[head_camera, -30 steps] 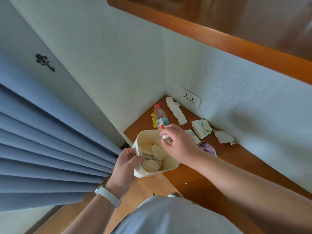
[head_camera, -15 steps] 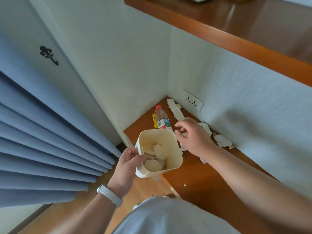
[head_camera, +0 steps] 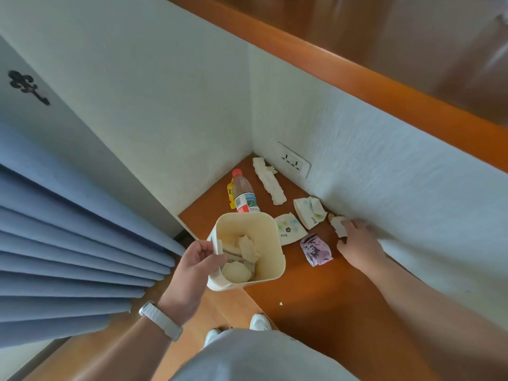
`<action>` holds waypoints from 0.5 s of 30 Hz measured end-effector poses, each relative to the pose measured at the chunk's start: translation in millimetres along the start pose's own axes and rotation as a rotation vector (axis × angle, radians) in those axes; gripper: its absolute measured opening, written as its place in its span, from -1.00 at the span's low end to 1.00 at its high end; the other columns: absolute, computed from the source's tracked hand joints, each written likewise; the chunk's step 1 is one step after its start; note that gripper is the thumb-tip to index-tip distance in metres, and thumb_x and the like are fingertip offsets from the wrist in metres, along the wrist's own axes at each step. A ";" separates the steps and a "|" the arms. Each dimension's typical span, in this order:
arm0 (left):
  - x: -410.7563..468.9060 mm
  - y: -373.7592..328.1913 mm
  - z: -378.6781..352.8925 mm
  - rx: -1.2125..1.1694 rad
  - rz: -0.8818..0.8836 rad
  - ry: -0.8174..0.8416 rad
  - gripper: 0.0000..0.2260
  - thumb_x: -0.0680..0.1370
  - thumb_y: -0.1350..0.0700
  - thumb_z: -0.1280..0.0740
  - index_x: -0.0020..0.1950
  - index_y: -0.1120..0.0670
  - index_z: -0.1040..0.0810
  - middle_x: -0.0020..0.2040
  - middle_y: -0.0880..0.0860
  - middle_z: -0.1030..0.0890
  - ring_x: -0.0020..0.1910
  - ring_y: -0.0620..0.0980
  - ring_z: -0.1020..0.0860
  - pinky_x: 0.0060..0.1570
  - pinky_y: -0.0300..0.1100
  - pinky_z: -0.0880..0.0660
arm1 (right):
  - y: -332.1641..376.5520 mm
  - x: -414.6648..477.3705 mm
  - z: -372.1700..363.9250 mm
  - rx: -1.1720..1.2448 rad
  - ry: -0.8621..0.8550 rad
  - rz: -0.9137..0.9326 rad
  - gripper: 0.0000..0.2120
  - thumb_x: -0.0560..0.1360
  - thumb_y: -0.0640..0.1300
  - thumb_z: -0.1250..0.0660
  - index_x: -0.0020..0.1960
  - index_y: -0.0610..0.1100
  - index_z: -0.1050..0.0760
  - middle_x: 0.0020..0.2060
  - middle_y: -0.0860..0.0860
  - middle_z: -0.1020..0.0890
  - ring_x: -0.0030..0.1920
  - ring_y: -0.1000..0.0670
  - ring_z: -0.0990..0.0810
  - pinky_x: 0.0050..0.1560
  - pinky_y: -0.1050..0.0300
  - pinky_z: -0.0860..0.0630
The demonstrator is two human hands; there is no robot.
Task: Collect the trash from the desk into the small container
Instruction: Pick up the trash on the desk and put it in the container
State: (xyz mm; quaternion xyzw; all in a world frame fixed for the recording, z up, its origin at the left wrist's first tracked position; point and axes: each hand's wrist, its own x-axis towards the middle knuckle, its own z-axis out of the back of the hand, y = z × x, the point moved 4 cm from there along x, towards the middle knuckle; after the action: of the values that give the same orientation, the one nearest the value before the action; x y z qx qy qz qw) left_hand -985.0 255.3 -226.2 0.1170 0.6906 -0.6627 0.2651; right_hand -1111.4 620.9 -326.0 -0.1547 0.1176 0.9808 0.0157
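Step in hand, pickup: left hand (head_camera: pixel 195 262) grips the small container (head_camera: pixel 248 250) rim at the table (head_camera: pixel 324 298) edge, right hand (head_camera: pixel 357 243) closing on a crumpled scrap (head_camera: pixel 338 228) right of the container, grasp apparently unfinished; next, lift and drop it in.

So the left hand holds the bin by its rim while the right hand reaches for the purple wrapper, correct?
Not quite. In the head view the right hand is on the crumpled white paper by the wall, not the purple wrapper. The left hand does hold the bin.
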 end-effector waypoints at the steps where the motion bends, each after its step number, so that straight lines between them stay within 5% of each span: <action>1: 0.6 -1.0 -2.3 0.007 -0.002 -0.003 -0.61 0.34 0.09 -0.42 0.11 0.22 -0.53 -0.03 0.22 -0.66 -0.11 0.13 -0.64 -0.06 -0.04 -0.60 | -2.3 2.4 -2.5 -0.027 -0.013 0.004 -0.50 0.53 -0.13 -0.28 0.45 -0.11 -0.30 0.31 -0.14 -0.44 0.14 -0.19 -0.50 -0.12 0.00 -0.52; 5: 3.0 -3.0 -8.2 0.038 0.004 -0.010 -0.63 0.34 0.10 -0.42 0.09 0.22 -0.53 -0.03 0.24 -0.64 -0.09 0.14 -0.63 0.01 0.04 -0.58 | -5.4 9.3 -7.4 -0.098 -0.117 0.052 -0.59 0.49 -0.21 -0.32 0.33 -0.23 -0.44 0.22 -0.22 -0.53 0.10 -0.26 -0.53 -0.04 -0.06 -0.50; 15: 7.2 -4.7 -17.3 0.073 0.003 0.018 -0.61 0.34 0.10 -0.42 0.11 0.23 -0.52 -0.02 0.24 -0.64 -0.11 0.11 -0.64 -0.10 -0.09 -0.61 | -10.8 12.8 -12.3 -0.096 -0.151 0.014 -0.81 0.61 -0.12 -0.19 0.03 -0.16 -0.55 -0.11 -0.05 -0.57 -0.17 -0.07 -0.55 -0.26 0.09 -0.52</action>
State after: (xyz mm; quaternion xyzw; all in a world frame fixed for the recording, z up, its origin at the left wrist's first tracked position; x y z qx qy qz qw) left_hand -997.0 270.4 -226.3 0.1336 0.6679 -0.6862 0.2553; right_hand -1119.2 628.4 -343.8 -0.0798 0.0699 0.9943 0.0103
